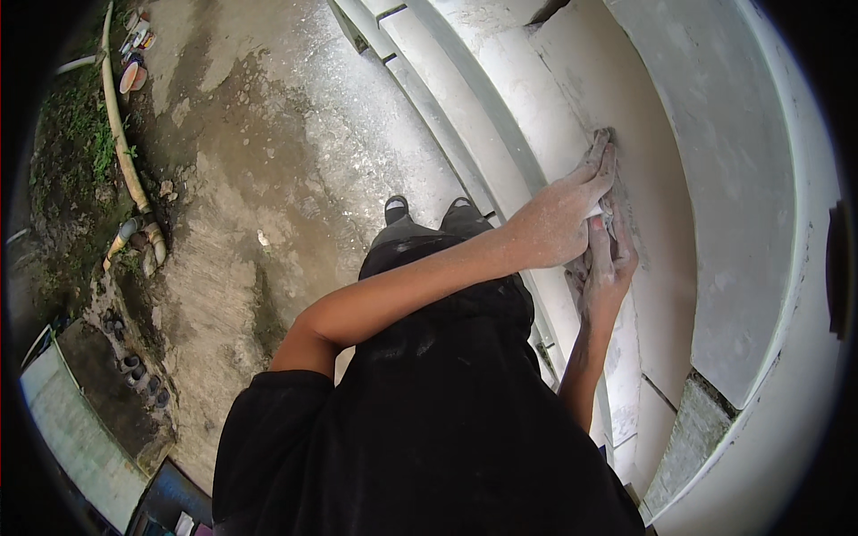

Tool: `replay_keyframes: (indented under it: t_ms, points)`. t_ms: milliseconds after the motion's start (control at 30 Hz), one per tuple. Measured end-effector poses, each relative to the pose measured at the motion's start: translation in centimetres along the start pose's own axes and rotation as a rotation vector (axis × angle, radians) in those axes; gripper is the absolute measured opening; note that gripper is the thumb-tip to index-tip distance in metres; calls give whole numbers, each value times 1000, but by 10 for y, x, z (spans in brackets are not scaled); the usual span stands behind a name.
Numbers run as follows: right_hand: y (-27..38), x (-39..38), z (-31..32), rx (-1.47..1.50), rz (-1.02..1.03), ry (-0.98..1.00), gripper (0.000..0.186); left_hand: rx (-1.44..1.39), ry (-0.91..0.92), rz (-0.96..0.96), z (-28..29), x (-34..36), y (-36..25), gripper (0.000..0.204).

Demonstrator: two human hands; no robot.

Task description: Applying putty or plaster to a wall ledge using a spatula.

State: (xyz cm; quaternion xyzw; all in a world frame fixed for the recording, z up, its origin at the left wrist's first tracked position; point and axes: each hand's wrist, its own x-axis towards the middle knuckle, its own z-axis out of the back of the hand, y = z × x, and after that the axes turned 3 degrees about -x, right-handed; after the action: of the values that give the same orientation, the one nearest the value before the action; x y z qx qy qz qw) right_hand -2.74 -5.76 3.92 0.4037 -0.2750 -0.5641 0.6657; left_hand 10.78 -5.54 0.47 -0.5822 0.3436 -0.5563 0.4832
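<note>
Both my hands meet over a pale panel [663, 295] to my right, and whitish dust coats them. My left hand [556, 221] reaches across my body, its fingers closed together and pointing away from me. Just under and right of it, my right hand [615, 255] is bent upward with its fingers folded close against the left. A small white scrap [596, 212] shows between the two hands; most of it is hidden, so its kind cannot be told. Grey smears mark the pale surface around the fingertips.
Long pale ledges [474, 98] run beside my legs. A curved grey slab [733, 179] stands at the far right. To the left lies stained concrete ground [241, 188], with a yellowish pipe [119, 134], an orange bowl [131, 77] and several dark shoes [136, 368] along its edge.
</note>
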Motion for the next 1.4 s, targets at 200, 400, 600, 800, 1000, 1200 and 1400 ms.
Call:
replay_keyframes:
  t_ms: [200,400,600,800,1000,1200,1400]
  points:
    - [7,-8,-7,122,-132,-89,52,-10,231,78,4,-1,-4,51]
    - [-3,0,8,63,-14,-20,51,-45,206,67,1,-2,-6,65]
    - [2,-12,2,237,-166,-27,47,-50,201,79,1,-6,-8,60]
    - [7,19,-16,94,-49,-83,46,-25,58,-30,14,16,6,63]
    - [10,6,-2,163,-104,-22,52,-35,133,10,5,8,1,68]
    - [15,-4,-7,158,-168,-41,51,-32,52,-53,13,4,1,57]
    - [20,9,-16,175,-157,-82,53,-10,176,92,24,19,-3,57]
